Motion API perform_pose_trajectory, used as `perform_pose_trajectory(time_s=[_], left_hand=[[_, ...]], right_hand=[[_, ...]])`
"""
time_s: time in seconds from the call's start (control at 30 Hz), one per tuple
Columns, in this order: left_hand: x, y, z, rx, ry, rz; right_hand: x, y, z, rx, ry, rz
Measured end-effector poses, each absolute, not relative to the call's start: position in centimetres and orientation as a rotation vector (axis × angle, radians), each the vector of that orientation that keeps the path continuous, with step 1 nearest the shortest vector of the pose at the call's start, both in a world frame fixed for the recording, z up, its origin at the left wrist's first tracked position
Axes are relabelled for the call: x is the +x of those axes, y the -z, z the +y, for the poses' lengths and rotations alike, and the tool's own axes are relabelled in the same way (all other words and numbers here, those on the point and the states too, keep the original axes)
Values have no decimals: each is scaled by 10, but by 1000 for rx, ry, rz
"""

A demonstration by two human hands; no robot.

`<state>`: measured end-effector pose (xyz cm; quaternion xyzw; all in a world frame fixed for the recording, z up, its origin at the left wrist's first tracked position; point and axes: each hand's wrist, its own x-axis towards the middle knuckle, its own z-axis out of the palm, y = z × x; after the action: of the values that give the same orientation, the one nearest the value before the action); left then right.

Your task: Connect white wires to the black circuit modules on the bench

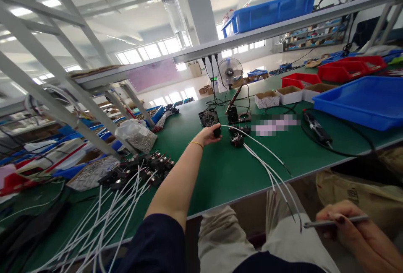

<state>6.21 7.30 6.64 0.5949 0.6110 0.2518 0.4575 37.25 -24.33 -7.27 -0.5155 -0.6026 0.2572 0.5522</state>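
Left hand [210, 133] grips one black part [217, 131] trailing a white wire [252, 139]; right hand [346, 227] pinches one metal tool [333, 222]. Pile of wired parts [138, 170] too tangled to count.

small fan [209, 118] behind left hand [210, 134]

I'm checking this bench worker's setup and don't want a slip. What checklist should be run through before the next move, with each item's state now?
1. Left hand grips the small black part: ok.
2. Right hand holds the slim metal tool: ok.
3. White wires free of tangles: cannot tell.
4. Tool tip clear of the wires: not ok, wire ends lie right beside it.
5. Green table bare around the part: not ok, other black parts close by.
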Motion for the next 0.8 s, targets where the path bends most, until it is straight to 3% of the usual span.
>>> perform_pose_trajectory(time_s=[0.13, 0.43, 0.8], left_hand=[[35, -65, 16, 1431, -699, 1361], [41, -1, -189, 1642, -746, 1222], [57, 1, -228, 1742, -886, 1377]], right_hand=[[361, 43, -244, -1165, -603, -1385], [297, -6, -248, -898, -764, -1577], [263, -5, -245, -824, -408, -1878]])
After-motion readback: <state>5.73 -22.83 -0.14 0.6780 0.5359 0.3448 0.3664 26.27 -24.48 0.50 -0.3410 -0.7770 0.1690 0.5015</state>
